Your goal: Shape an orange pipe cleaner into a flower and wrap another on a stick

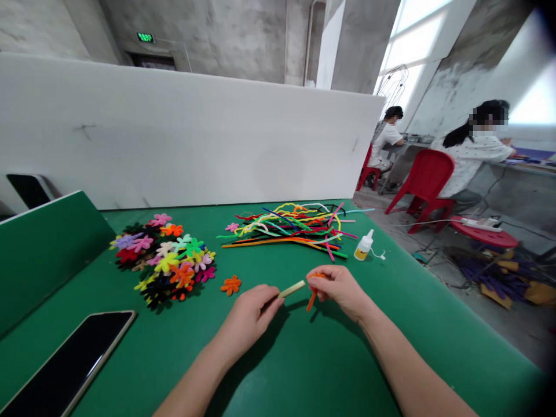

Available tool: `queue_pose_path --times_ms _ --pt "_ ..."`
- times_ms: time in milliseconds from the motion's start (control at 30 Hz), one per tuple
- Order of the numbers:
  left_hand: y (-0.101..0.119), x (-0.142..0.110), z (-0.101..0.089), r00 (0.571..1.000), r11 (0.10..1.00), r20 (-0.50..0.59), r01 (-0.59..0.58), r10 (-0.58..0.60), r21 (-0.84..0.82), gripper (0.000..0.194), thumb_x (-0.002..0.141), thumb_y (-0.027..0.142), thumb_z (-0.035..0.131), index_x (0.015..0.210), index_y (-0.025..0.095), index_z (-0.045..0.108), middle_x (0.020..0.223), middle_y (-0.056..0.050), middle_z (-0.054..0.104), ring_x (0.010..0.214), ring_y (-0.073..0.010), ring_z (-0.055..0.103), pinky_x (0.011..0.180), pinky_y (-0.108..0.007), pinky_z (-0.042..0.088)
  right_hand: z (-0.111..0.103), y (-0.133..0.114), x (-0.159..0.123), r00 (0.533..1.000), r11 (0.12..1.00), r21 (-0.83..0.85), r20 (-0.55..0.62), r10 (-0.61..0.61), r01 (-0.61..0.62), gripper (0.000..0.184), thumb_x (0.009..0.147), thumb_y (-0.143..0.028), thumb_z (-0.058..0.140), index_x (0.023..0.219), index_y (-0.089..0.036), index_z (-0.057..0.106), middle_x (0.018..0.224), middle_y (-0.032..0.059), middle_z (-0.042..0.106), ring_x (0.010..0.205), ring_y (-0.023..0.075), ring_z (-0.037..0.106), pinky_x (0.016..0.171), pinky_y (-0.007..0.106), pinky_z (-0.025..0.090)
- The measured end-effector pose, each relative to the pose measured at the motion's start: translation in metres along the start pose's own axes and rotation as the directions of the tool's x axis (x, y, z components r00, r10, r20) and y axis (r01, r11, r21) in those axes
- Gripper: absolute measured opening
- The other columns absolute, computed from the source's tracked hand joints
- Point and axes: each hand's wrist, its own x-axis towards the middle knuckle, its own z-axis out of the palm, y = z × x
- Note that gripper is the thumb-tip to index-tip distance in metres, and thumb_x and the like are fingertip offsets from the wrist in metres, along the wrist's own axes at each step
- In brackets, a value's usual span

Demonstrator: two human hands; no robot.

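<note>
Between the thumb and fingers of my left hand [256, 310] is a short pale stick [292, 289], its free end pointing toward my right hand. My right hand [336, 288] pinches an orange pipe cleaner [311, 301], one end of which hangs below the fingers; the rest is partly hidden by them. The stick's tip and the right fingers are close together; whether they touch I cannot tell. An orange pipe-cleaner flower [230, 285] lies on the green table just left of my left hand. Beyond both hands lies a loose bunch of colourful pipe cleaners [286, 229].
A heap of many-coloured fuzzy flowers [167, 260] sits at the left. A phone [73, 362] lies near the front left. A small glue bottle [364, 245] stands at the right. A white partition [217, 139] closes the back. Two people sit working farther off right.
</note>
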Motion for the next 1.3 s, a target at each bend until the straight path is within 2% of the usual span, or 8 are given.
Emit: queue_pose_path --times_ms 133,300,433,567,667,833,1067,1300 --pt "-0.013 -0.001 0.000 0.991 0.985 -0.103 0.097 -0.083 0.142 0.025 0.084 0.028 0.038 0.078 0.017 0.059 0.068 -0.003 0.058 0.063 -0.0151 0.053 0.057 -0.024 0.038 -0.003 0.001 0.002 0.999 0.999 0.033 -0.034 0.019 -0.018 0.021 0.061 -0.030 0.067 0.070 -0.011 0.064 0.055 -0.0013 0.057 0.041 0.0050 0.046 0.042 0.019 0.036" --pt "-0.012 0.005 0.001 0.982 0.903 -0.124 0.177 -0.139 0.392 0.028 0.084 0.028 0.037 0.071 0.017 0.059 0.066 -0.003 0.057 0.061 -0.0170 0.053 0.056 -0.026 0.035 0.007 0.000 -0.003 0.998 0.999 -0.005 0.048 0.036 -0.036 0.022 0.060 -0.030 0.067 0.070 -0.010 0.063 0.054 0.0001 0.058 0.039 0.0052 0.045 0.041 0.019 0.035" --pt "-0.006 0.008 0.001 0.978 0.846 -0.148 0.203 -0.149 0.492 0.023 0.081 0.026 0.041 0.073 0.017 0.061 0.071 -0.006 0.058 0.069 -0.0213 0.053 0.061 -0.031 0.034 0.012 -0.002 -0.006 0.993 1.000 -0.020 0.116 0.022 -0.020 0.022 0.060 -0.030 0.067 0.069 -0.010 0.063 0.055 0.0002 0.057 0.039 0.0052 0.044 0.040 0.019 0.033" --pt "0.002 0.003 0.000 0.974 0.932 -0.224 0.122 -0.045 0.341 0.022 0.079 0.026 0.045 0.095 0.019 0.059 0.082 -0.007 0.058 0.080 -0.0222 0.050 0.068 -0.034 0.035 0.014 -0.001 -0.008 0.985 0.999 -0.043 0.171 0.014 -0.007 0.022 0.062 -0.031 0.066 0.069 -0.011 0.063 0.054 -0.0007 0.056 0.040 0.0056 0.044 0.041 0.019 0.034" --pt "0.014 -0.003 -0.001 0.986 0.994 -0.158 -0.039 0.055 0.100 0.030 0.077 0.022 0.046 0.105 0.021 0.054 0.091 -0.006 0.054 0.087 -0.0209 0.048 0.074 -0.034 0.038 0.014 0.001 -0.009 0.974 0.998 -0.061 0.226 0.022 -0.008 0.020 0.063 -0.030 0.065 0.070 -0.011 0.063 0.053 -0.0015 0.055 0.041 0.0058 0.044 0.042 0.019 0.035" --pt "0.035 -0.009 -0.003 0.996 0.994 -0.015 -0.093 0.092 -0.051 0.052 0.071 0.008 0.045 0.119 0.029 0.042 0.093 -0.004 0.049 0.090 -0.0198 0.044 0.081 -0.037 0.036 0.016 0.002 -0.013 0.928 0.996 -0.086 0.371 0.040 -0.008 0.017 0.064 -0.025 0.064 0.073 -0.011 0.064 0.052 -0.0029 0.052 0.043 0.0058 0.044 0.042 0.018 0.035" --pt "0.045 -0.010 -0.007 0.984 0.994 0.147 -0.100 0.105 -0.036 0.044 0.065 0.002 0.043 0.098 0.028 0.055 0.085 -0.001 0.042 0.084 -0.0186 0.042 0.073 -0.033 0.036 0.019 0.010 -0.016 0.873 0.992 -0.122 0.477 0.098 -0.044 0.002 0.061 -0.012 0.059 0.062 -0.011 0.059 0.050 -0.0041 0.050 0.043 0.0050 0.044 0.042 0.016 0.036" --pt "0.045 -0.009 -0.005 0.988 0.997 0.135 -0.063 0.070 -0.052 0.028 0.064 0.001 0.042 0.080 0.021 0.052 0.084 -0.001 0.045 0.081 -0.0180 0.043 0.071 -0.031 0.035 0.018 0.010 -0.015 0.848 0.992 -0.118 0.520 0.096 -0.040 0.008 0.064 -0.017 0.062 0.069 -0.011 0.061 0.055 -0.0040 0.051 0.045 0.0047 0.045 0.044 0.017 0.036"
